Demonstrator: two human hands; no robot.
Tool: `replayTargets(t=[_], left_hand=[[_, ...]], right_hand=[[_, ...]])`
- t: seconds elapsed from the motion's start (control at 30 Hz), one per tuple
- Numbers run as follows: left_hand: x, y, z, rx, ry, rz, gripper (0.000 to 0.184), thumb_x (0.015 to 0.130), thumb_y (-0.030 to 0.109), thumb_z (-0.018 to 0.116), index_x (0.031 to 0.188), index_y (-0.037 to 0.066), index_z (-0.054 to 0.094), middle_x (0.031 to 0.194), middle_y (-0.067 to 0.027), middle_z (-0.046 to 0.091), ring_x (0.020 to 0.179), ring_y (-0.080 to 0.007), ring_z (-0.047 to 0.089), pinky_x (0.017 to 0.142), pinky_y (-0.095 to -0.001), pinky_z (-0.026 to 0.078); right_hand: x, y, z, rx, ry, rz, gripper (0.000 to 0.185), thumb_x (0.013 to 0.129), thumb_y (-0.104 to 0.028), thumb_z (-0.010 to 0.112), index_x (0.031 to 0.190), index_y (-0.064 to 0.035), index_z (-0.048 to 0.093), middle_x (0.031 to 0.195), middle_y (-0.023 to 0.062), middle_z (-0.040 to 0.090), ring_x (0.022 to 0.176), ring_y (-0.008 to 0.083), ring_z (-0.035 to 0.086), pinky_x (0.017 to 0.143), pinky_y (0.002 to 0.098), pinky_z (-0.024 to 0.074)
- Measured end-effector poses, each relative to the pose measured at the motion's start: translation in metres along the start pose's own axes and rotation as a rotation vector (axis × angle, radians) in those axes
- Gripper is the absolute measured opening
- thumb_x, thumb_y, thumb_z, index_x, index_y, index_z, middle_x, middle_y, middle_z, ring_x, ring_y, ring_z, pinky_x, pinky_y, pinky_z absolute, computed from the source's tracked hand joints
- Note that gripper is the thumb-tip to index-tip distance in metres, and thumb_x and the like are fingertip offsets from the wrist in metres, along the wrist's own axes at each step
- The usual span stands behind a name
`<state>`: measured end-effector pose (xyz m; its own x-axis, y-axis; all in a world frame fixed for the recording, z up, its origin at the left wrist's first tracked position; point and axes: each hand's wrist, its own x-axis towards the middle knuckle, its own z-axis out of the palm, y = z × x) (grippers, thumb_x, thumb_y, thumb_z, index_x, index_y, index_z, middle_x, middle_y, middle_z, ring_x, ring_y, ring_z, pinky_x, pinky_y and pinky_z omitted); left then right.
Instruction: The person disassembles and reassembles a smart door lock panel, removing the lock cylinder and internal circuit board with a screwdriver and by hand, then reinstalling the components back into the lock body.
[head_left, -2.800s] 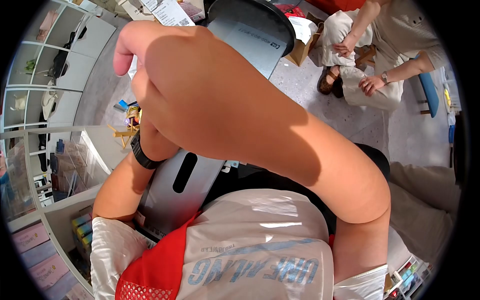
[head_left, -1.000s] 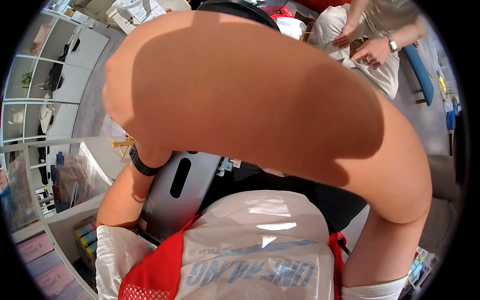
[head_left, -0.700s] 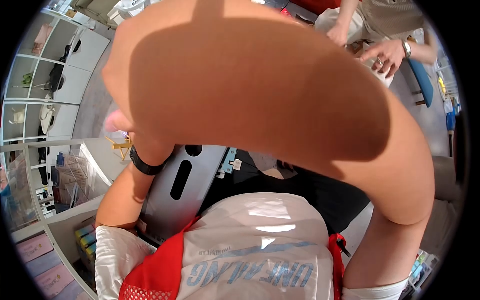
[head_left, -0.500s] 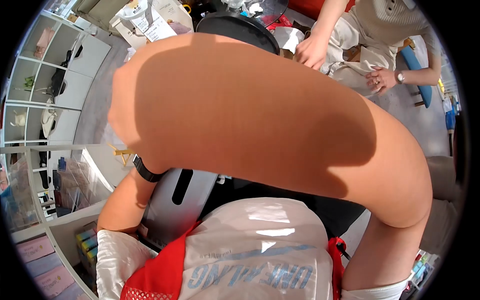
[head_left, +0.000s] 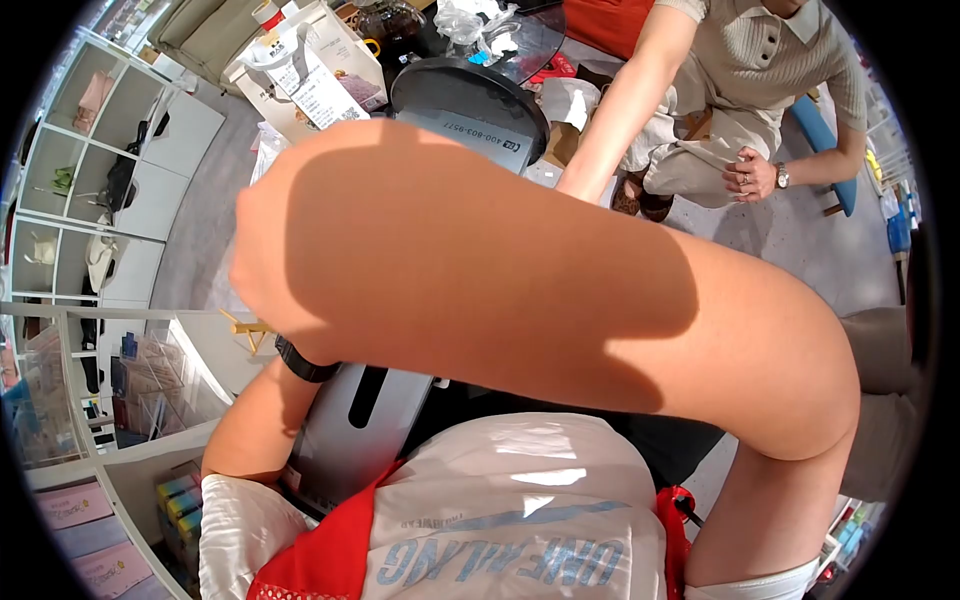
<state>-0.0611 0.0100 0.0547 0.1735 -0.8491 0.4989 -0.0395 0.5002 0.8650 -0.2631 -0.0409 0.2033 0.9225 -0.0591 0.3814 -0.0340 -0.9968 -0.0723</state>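
Note:
My bare right forearm crosses most of the head view, bent at the elbow on the right. At its far left end is my right hand, seen as a rounded back with its fingers hidden. My left forearm comes up from the lower left with a black wristband at the wrist. Beyond the band, my left hand is covered by or merges with the right one. Both hands are over a silver-grey housing with a long black slot. Past my forearm shows a grey panel with printed digits under a round black top.
Across from me sits a person, one arm reaching behind my forearm. A paper bag with a receipt, a glass pot and crumpled plastic stand at the back. White shelves hold bags on the left; a blue stool is right.
My forearm sits lower in view, uncovering the grey panel with digits. The other person's reaching hand has gone behind my forearm; their other hand has drawn its fingers in.

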Motion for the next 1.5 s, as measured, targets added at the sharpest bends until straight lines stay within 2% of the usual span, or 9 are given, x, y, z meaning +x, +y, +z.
replayTargets(t=[0.33,0.57,0.67,0.73,0.77,0.83,1.07,1.2,1.5], left_hand=[[0.0,0.006,-0.005,-0.015,0.009,-0.001,0.018,0.097,0.006,0.066,0.113,-0.002,0.069,0.108,-0.0097,0.073,0.095,-0.0196,0.068,0.082,-0.0322,0.054],[0.007,0.003,-0.001,-0.031,0.013,-0.001,0.019,0.097,0.006,0.067,0.113,-0.002,0.069,0.108,-0.0099,0.073,0.095,-0.0201,0.068,0.082,-0.0325,0.054],[0.008,0.004,-0.001,-0.042,0.021,0.002,0.019,0.097,0.006,0.067,0.113,-0.002,0.069,0.108,-0.01,0.073,0.095,-0.0203,0.068,0.082,-0.0326,0.054],[0.008,0.004,-0.001,-0.048,0.027,0.004,0.019,0.096,0.006,0.067,0.113,-0.002,0.069,0.108,-0.01,0.073,0.095,-0.0204,0.068,0.082,-0.0327,0.054],[0.008,0.004,-0.002,-0.05,0.031,0.006,0.019,0.096,0.006,0.067,0.113,-0.002,0.069,0.108,-0.0101,0.073,0.095,-0.0205,0.068,0.082,-0.0328,0.054],[0.009,0.005,-0.002,-0.052,0.032,0.009,0.019,0.096,0.006,0.067,0.113,-0.002,0.069,0.108,-0.0101,0.073,0.095,-0.0207,0.068,0.082,-0.0329,0.054],[0.007,0.0,0.003,-0.032,-0.01,-0.006,0.02,0.096,0.006,0.068,0.114,-0.002,0.069,0.108,-0.0103,0.073,0.096,-0.0211,0.069,0.083,-0.0332,0.054],[0.004,0.0,0.001,-0.028,-0.009,-0.011,0.02,0.096,0.006,0.068,0.114,-0.002,0.069,0.108,-0.0104,0.073,0.096,-0.0214,0.069,0.083,-0.0334,0.054],[0.011,0.002,-0.001,-0.044,-0.001,0.003,0.021,0.095,0.006,0.069,0.114,-0.002,0.069,0.109,-0.0107,0.073,0.096,-0.022,0.069,0.083,-0.0338,0.055]], right_hand=[[-0.01,-0.007,-0.004,-0.041,0.095,-0.023,0.024,0.069,-0.025,0.079,0.084,-0.0059,0.078,0.079,0.0082,0.069,0.071,0.0229,0.064,0.051,0.0348,0.046],[0.021,-0.003,-0.005,-0.022,-0.135,-0.018,0.025,0.069,-0.025,0.079,0.084,-0.0049,0.077,0.079,0.0094,0.068,0.07,0.0236,0.064,0.05,0.0353,0.0453],[0.014,-0.017,-0.006,-0.414,-0.305,-0.003,0.01,0.069,-0.012,0.073,0.073,-0.0063,0.065,0.074,0.006,0.057,0.07,0.0205,0.059,0.057,0.0316,0.0463],[-0.004,-0.018,0.001,-0.487,-0.112,-0.011,0.013,0.069,-0.005,0.07,0.066,-0.0069,0.058,0.072,0.0046,0.052,0.071,0.0191,0.057,0.06,0.0296,0.0469],[-0.015,-0.012,0.006,-0.321,0.106,-0.036,0.014,0.068,-0.006,0.07,0.065,-0.0068,0.057,0.072,0.0046,0.052,0.071,0.0194,0.058,0.061,0.0296,0.0473],[-0.018,-0.008,0.007,-0.15,0.292,-0.049,0.012,0.068,-0.011,0.072,0.066,-0.007,0.06,0.072,0.0052,0.055,0.073,0.0207,0.06,0.06,0.0309,0.0477],[-0.001,-0.002,0.012,-0.03,0.178,-0.016,0.027,0.072,-0.033,0.079,0.081,-0.0076,0.078,0.079,0.0087,0.069,0.075,0.0264,0.068,0.055,0.0371,0.0487],[0.014,-0.007,-0.001,0.035,-0.103,0.009,0.03,0.07,-0.032,0.079,0.083,-0.0046,0.077,0.082,0.0125,0.069,0.074,0.0272,0.067,0.055,0.0389,0.0481],[0.006,-0.003,0.004,-0.028,0.022,-0.001,0.032,0.069,-0.028,0.08,0.085,-0.0003,0.076,0.083,0.0161,0.069,0.075,0.0277,0.068,0.058,0.038,0.0506]])
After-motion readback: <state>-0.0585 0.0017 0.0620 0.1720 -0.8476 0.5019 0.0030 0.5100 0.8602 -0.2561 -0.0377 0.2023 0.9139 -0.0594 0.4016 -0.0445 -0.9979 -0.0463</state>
